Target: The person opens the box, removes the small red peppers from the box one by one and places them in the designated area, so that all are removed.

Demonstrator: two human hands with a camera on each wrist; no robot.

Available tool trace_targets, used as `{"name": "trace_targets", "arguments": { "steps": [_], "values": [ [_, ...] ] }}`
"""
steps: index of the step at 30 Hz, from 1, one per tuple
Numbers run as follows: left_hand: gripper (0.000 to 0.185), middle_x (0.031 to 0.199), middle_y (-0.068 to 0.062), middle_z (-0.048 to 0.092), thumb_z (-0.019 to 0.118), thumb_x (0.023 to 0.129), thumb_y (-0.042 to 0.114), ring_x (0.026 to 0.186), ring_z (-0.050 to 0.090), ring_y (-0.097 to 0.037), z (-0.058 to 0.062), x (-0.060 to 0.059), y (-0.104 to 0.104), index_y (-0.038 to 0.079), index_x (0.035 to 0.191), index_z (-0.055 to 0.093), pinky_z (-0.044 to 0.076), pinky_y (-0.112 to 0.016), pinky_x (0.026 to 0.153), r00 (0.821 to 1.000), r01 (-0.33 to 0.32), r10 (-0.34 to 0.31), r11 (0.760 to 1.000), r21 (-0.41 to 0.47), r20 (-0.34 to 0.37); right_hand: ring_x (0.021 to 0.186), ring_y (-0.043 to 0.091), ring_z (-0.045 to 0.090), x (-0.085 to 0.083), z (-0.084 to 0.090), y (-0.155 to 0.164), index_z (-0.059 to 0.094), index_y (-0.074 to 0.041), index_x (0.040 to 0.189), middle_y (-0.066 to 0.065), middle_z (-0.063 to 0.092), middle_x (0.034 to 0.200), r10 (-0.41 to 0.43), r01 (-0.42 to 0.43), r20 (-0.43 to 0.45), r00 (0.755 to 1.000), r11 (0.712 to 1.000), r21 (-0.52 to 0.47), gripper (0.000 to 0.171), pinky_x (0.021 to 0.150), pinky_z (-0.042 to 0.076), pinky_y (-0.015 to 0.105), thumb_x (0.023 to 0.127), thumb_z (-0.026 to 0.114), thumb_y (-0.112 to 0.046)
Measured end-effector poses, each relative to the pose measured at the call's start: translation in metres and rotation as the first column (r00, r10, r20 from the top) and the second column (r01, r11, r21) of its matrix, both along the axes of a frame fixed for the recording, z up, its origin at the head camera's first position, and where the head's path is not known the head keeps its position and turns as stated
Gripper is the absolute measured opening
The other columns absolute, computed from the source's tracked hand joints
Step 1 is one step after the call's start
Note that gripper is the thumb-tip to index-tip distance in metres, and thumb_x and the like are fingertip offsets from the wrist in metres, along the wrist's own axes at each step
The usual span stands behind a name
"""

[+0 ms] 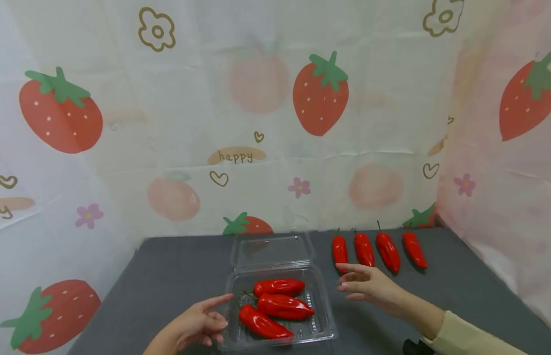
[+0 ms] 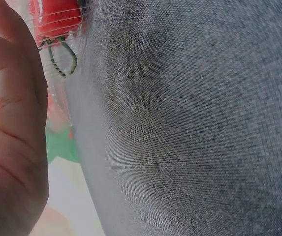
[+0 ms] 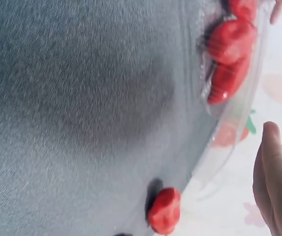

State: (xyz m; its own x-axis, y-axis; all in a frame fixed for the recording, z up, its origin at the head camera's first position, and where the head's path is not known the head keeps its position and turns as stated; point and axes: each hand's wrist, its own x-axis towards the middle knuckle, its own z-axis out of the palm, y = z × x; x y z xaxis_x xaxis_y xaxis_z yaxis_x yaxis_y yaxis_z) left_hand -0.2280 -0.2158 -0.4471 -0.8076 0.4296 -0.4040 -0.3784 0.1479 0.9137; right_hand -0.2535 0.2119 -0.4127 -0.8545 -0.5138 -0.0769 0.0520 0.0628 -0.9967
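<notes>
Three red peppers lie in a clear plastic box, whose hinged lid is folded back. Beside the box's left wall is my left hand, its index finger stretched toward the rim; whether it touches cannot be told. My right hand hovers to the right of the box, fingers loosely extended and holding nothing. Just beyond it, several more red peppers lie in a row on the table. In the right wrist view the right hand shows near a loose pepper and the box.
A dark grey cloth covers the table. Behind it and at both sides hang pale curtains printed with strawberries and flowers. A small black object sits at the right wrist, by the sleeve.
</notes>
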Motion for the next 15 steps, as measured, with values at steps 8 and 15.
{"name": "trace_targets", "arguments": {
  "steps": [8,15],
  "values": [
    [0.072,0.079,-0.001,0.065,0.060,0.094,0.003,0.064,0.065,-0.008,-0.001,0.000,-0.002,-0.002,0.153,0.019,0.048,-0.017,0.053,1.000,0.012,-0.012,1.000,0.019,0.026,0.110,0.030,0.061,-0.001,-0.003,-0.019,0.033,0.007,0.147,0.014,0.061,0.113,0.032,-0.032,0.020,0.999,0.999,0.019,0.065,0.095,0.048,0.044,0.094,0.065,-0.016],
    [0.071,0.078,0.000,0.064,0.059,0.094,0.003,0.063,0.064,-0.007,-0.001,-0.001,-0.002,-0.003,0.153,0.019,0.048,-0.017,0.053,1.000,0.023,-0.023,0.999,0.032,0.010,0.115,0.037,0.058,-0.002,-0.002,-0.037,0.034,0.007,0.147,0.026,0.056,0.126,0.074,-0.077,0.037,0.997,0.995,0.068,0.066,0.097,0.045,0.048,0.093,0.065,-0.017]
  ]
}}
